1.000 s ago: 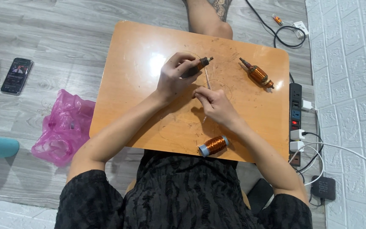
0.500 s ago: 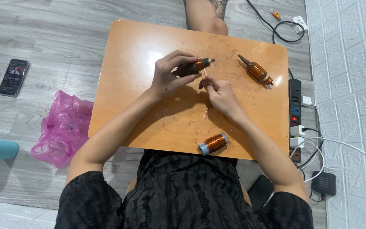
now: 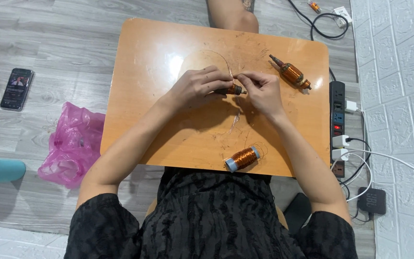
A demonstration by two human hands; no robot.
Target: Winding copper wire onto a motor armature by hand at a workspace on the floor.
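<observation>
My left hand (image 3: 198, 88) grips a small motor armature (image 3: 234, 89) with copper winding over the middle of a low orange wooden table (image 3: 168, 43). My right hand (image 3: 263, 92) pinches a thin copper wire right at the armature's tip; the wire trails down toward a spool of copper wire (image 3: 242, 158) lying near the table's front edge. A second armature (image 3: 291, 73) with copper winding lies on the table to the right, apart from both hands.
A power strip (image 3: 337, 117) with plugs and white cables lies right of the table. A pink plastic bag (image 3: 71, 144) and a phone (image 3: 17, 88) lie on the grey floor to the left. A black cable (image 3: 327, 24) coils beyond the table. A knee (image 3: 233, 17) shows at the far edge.
Both hands have come closer together. The armature, earlier sticking out to the right of my left hand, is now mostly covered by the fingers, and my right hand has moved up to its tip.
</observation>
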